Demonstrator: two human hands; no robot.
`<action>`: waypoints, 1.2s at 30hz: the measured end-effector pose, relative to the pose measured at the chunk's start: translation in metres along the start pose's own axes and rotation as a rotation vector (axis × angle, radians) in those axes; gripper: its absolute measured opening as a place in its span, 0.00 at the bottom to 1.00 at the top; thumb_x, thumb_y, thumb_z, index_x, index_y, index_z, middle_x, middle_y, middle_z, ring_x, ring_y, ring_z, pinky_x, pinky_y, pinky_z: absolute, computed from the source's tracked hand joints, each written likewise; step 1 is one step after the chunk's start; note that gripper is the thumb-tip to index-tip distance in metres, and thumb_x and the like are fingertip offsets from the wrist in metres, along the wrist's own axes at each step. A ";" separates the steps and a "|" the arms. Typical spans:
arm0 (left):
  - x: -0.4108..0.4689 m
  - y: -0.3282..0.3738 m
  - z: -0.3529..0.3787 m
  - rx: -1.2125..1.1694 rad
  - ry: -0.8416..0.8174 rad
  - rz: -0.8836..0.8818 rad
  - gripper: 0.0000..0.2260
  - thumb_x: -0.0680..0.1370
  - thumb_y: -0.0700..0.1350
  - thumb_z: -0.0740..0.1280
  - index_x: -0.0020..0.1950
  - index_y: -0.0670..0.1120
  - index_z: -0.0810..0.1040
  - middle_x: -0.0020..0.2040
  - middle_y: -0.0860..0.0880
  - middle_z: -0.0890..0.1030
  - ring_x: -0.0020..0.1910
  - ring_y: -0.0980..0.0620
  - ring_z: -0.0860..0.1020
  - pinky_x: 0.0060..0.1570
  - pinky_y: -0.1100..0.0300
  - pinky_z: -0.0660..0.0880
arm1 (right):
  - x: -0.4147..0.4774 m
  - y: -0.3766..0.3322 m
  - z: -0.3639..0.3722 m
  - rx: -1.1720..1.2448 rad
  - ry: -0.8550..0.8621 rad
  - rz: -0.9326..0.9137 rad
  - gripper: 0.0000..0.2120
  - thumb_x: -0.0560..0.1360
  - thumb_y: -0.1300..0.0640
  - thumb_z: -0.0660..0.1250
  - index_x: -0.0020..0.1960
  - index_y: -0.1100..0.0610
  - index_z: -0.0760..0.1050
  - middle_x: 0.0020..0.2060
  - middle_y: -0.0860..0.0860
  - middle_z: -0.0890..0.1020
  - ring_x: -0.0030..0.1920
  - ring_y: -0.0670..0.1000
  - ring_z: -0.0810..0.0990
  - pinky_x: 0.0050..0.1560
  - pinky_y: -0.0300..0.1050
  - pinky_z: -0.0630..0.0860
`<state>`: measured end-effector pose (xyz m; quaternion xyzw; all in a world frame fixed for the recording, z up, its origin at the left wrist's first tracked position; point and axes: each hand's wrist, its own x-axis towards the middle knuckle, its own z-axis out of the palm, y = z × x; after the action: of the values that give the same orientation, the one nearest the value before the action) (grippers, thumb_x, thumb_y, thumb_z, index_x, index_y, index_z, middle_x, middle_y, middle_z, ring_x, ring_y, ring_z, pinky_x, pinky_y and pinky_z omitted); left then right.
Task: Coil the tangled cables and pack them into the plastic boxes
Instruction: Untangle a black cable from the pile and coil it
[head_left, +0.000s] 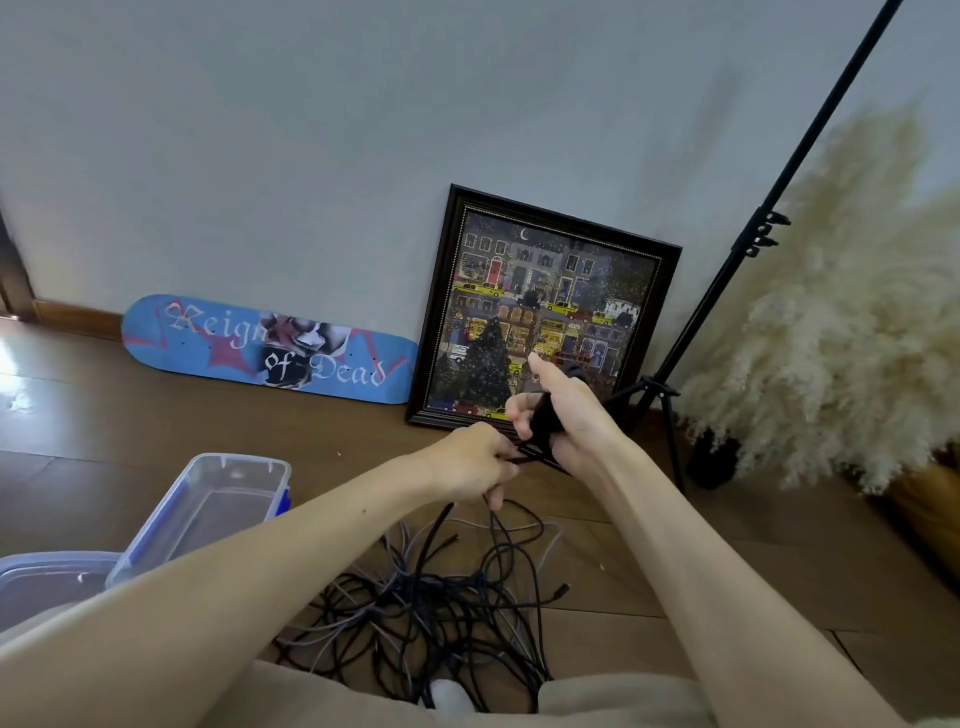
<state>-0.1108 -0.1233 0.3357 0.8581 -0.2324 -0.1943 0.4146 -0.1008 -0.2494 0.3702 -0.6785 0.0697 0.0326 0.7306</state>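
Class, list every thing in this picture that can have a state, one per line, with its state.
coil, part wound, strands trailing down.
left hand, gripping those strands.
right hand, fingers curled round the coil.
cable pile, tangled on the floor.
plastic box, open, empty, tilted.
second plastic box, open, contents unclear.
framed picture, leaning on the wall.
skateboard deck, on edge against the wall.

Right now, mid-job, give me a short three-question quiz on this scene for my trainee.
1. True or false: a coiled cable already lies in the far clear box.
2. The left hand grips loose strands. What does the right hand hold? A: a black coil. B: a box lid. C: nothing.
3. Fill in: the tangled cables lie on the ____.
Key: 1 false; 2 A; 3 floor.
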 end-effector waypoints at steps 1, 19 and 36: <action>-0.001 0.001 0.000 0.027 0.005 0.007 0.16 0.82 0.41 0.57 0.69 0.39 0.70 0.31 0.48 0.76 0.17 0.64 0.69 0.21 0.74 0.63 | 0.000 -0.001 0.000 -0.004 0.008 0.007 0.21 0.82 0.51 0.58 0.68 0.64 0.62 0.25 0.57 0.79 0.20 0.49 0.74 0.24 0.38 0.69; -0.009 -0.004 -0.026 0.208 0.393 0.355 0.03 0.71 0.43 0.74 0.38 0.47 0.81 0.37 0.51 0.81 0.37 0.57 0.77 0.39 0.72 0.69 | -0.002 0.015 0.003 -0.737 -0.236 0.161 0.36 0.79 0.34 0.47 0.38 0.66 0.70 0.18 0.51 0.65 0.16 0.48 0.61 0.22 0.37 0.63; -0.006 -0.018 -0.053 -0.532 0.147 0.250 0.02 0.73 0.39 0.71 0.43 0.45 0.82 0.42 0.47 0.82 0.44 0.55 0.78 0.50 0.62 0.74 | -0.010 -0.003 -0.008 -0.178 -0.922 0.507 0.40 0.72 0.28 0.48 0.52 0.64 0.74 0.16 0.46 0.65 0.14 0.39 0.60 0.16 0.32 0.56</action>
<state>-0.0832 -0.0770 0.3526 0.6959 -0.2463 -0.1331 0.6613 -0.1105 -0.2570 0.3737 -0.6150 -0.0998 0.5088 0.5941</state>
